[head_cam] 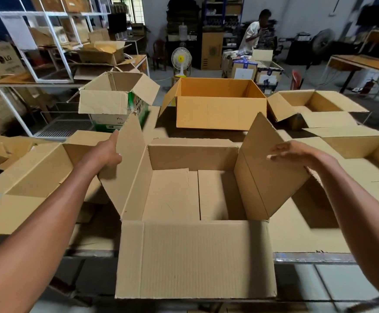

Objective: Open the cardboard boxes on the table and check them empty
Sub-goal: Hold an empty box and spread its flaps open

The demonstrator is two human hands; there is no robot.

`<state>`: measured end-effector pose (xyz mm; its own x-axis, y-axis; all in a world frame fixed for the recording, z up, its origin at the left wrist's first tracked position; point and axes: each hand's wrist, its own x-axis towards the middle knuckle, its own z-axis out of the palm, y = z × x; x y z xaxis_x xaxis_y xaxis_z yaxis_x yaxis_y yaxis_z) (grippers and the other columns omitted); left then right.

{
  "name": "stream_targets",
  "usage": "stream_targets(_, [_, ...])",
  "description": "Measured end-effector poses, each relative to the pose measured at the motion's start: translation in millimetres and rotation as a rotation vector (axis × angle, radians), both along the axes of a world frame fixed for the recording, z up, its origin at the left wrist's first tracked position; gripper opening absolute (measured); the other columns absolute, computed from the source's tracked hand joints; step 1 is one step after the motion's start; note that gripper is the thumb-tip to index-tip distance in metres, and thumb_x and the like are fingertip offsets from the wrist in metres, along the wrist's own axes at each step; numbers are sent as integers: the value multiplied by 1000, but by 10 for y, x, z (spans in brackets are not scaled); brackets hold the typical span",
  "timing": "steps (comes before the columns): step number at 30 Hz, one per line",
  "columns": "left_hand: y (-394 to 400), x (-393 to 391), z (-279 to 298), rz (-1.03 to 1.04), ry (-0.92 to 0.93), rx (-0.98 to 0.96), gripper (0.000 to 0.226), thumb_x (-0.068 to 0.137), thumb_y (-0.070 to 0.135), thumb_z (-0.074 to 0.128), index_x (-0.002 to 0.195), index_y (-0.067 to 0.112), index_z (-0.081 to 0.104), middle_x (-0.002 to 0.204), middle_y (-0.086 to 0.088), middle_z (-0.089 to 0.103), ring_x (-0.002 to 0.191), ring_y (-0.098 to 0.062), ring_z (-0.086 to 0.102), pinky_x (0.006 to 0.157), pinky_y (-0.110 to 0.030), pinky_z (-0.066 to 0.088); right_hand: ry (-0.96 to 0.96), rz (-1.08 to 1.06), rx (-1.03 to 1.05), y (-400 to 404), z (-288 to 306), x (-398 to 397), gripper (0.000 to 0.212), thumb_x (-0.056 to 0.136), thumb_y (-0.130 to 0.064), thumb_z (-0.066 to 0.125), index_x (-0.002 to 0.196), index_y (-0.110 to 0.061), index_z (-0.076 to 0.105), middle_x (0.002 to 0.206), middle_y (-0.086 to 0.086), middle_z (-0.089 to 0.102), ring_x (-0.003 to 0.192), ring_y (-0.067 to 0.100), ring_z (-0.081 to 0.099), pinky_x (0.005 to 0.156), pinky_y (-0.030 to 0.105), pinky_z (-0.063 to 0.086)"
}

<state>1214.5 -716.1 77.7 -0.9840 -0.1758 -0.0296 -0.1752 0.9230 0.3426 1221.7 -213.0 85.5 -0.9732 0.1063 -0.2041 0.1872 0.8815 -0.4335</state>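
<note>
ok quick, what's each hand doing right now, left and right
Left hand: behind the box's left flap, touching it; grip cannot be told.
Right hand: open, fingers straight, at the right flap.
</note>
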Motion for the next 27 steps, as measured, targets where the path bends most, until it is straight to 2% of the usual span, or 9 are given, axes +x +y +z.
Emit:
stream_targets(3, [10, 3, 26, -51, -14, 23, 98, 93, 4, 59, 156, 49, -1, 148, -19, 47, 116, -37, 58, 88, -45, 50, 47, 23, -9, 10, 30, -169, 50, 93, -27, 69, 140, -15, 57, 150, 12, 49, 133, 34, 49, 110, 44, 38])
stream_targets(7, [-5, -25, 1, -63, -56, 43, 69, 91, 0, 61, 151, 29, 43, 150, -7, 50, 130, -30, 51, 96, -37, 45, 18, 24, -30, 17, -109, -362, 54, 93, -23, 70, 143, -17, 53, 151, 13, 47, 134, 35, 48, 110, 46, 40])
stream_targets(10, [4, -27, 6, -36, -54, 59, 65, 91, 0, 66, 150, 18, 45, 151, -7, 49, 135, -30, 48, 107, -39, 41, 64, -74, -60, -80, -140, -286, 52, 93, -7, 66, 143, -17, 54, 148, 11, 50, 130, 34, 51, 104, 41, 44])
stream_targets(15, [28, 95, -25, -68, 13, 106, 73, 88, -5, 66, 153, 19, 41, 153, -6, 47, 136, -30, 48, 108, -40, 41, 150, -88, -97, -211, -143, -22, 53, 91, 4, 63, 139, -15, 57, 147, 12, 51, 129, 32, 53, 92, 30, 44])
stream_targets(18, [36, 291, -42, -92, 82, 138, 73, 89, -6, 63, 153, 22, 41, 156, -6, 44, 132, -31, 51, 90, -32, 48, 203, -110, -119, -200, -126, 397, 56, 89, 8, 64, 139, -14, 57, 146, 10, 54, 129, 29, 54, 76, 15, 43])
stream_targets(20, [31, 484, -53, -139, 143, 175, 71, 91, -4, 62, 152, 24, 40, 157, -5, 42, 137, -30, 46, 100, -38, 48, 249, -154, -148, -134, -104, 847, 58, 88, 8, 66, 141, -14, 57, 145, 10, 55, 131, 28, 53, 77, 15, 43])
stream_targets(23, [65, 771, -58, -211, 224, 235, 69, 94, -2, 59, 153, 25, 38, 156, -1, 43, 143, -27, 41, 114, -47, 35, 331, -240, -208, -83, -82, 1632, 58, 88, 5, 68, 140, -19, 57, 144, 7, 55, 133, 24, 51, 93, 24, 45])
stream_targets(26, [291, 937, -31, -317, 282, 286, 69, 95, 0, 59, 153, 31, 38, 152, -2, 47, 137, -26, 47, 111, -45, 38, 407, -414, -252, -173, -184, 2425, 58, 91, 2, 66, 142, -23, 56, 141, 0, 56, 128, 18, 53, 77, 7, 45])
stream_targets(27, [386, 962, -25, -357, 291, 282, 68, 95, 3, 60, 152, 33, 39, 151, -3, 49, 134, -27, 49, 110, -48, 40, 430, -483, -241, -209, -249, 2637, 59, 91, 1, 66, 142, -26, 56, 143, 1, 57, 128, 17, 54, 77, 7, 45])
